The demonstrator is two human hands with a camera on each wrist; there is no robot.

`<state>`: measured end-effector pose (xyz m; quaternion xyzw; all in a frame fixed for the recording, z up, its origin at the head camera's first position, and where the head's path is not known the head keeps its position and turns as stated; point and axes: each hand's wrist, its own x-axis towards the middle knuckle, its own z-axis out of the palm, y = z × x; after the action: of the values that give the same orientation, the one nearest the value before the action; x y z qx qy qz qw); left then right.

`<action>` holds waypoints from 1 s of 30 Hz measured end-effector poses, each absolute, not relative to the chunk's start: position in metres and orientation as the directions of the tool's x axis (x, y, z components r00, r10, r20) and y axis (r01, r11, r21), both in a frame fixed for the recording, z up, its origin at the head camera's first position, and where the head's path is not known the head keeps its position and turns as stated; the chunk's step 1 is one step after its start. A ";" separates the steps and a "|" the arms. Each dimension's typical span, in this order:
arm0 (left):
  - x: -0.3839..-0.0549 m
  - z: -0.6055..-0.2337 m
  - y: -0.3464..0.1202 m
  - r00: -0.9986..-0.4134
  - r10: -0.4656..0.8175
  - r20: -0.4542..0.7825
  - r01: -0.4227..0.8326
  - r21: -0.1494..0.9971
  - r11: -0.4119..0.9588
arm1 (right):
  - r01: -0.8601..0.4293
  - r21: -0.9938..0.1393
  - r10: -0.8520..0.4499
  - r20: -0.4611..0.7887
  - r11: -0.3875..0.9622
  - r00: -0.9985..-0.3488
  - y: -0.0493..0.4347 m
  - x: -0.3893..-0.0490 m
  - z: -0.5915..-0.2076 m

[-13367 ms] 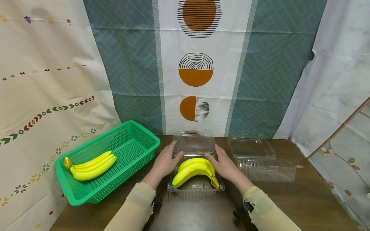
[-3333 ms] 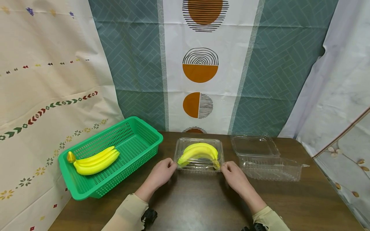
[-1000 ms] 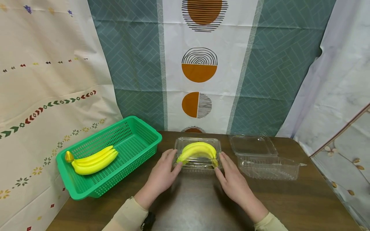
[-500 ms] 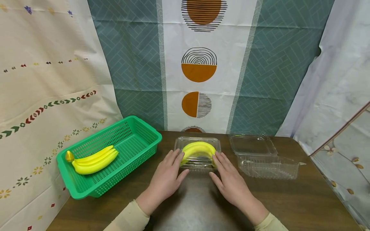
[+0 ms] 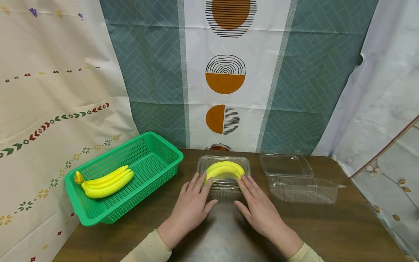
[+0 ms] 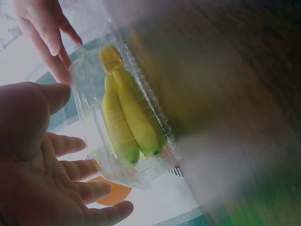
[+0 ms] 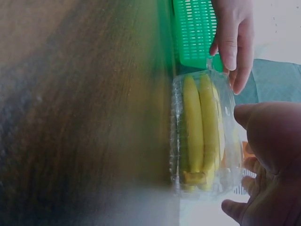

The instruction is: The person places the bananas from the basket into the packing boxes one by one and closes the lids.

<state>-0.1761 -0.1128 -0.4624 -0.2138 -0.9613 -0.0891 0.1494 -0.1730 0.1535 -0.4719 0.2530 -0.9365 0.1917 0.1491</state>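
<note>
A clear plastic clamshell container [image 5: 203, 160] stands on the table with its lid down over a bunch of yellow bananas [image 5: 225, 169]. My left hand [image 5: 191, 205] lies at its front left corner, fingers spread and fairly straight, fingertips over the lid. At the front right corner my right hand [image 5: 260, 209] does likewise, thumb held apart. Both wrist views show the bananas through the clear wall, and neither palm [image 6: 28, 155] nor fingers curl round the box. Whether the fingertips press on the lid is hard to tell.
A green perforated basket [image 5: 163, 180] holds another bunch of bananas [image 5: 108, 183] at the left. To the right, a second clear clamshell container [image 5: 302, 191] has its lid folded back. Cloth curtains [image 5: 157, 91] hang behind the brown table [image 5: 222, 240].
The container's raised lid has come down over the bananas. My hands first pinched its front corners, then let go; their straight fingers moved inward over the front of the lid.
</note>
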 end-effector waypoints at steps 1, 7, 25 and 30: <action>-0.176 -0.463 -0.113 -0.861 0.386 0.330 0.439 0.102 0.893 | -0.532 -0.281 -0.418 0.377 0.799 -0.827 0.154 -0.173 -0.472; -0.176 -0.463 -0.112 -0.854 0.390 0.344 0.442 0.084 0.893 | -0.533 -0.266 -0.422 0.377 0.803 -0.824 0.154 -0.174 -0.473; -0.185 -0.463 -0.110 -0.847 0.383 0.368 0.440 0.083 0.894 | -0.541 -0.282 -0.433 0.364 0.792 -0.824 0.153 -0.187 -0.473; -0.190 -0.463 -0.111 -0.855 0.371 0.362 0.428 0.089 0.899 | -0.554 -0.271 -0.447 0.369 0.787 -0.815 0.153 -0.194 -0.473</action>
<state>-0.1903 -0.1106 -0.4635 -0.2080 -0.9595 -0.0836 0.1707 -0.1937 0.1526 -0.4733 0.2678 -0.9342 0.1863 0.1442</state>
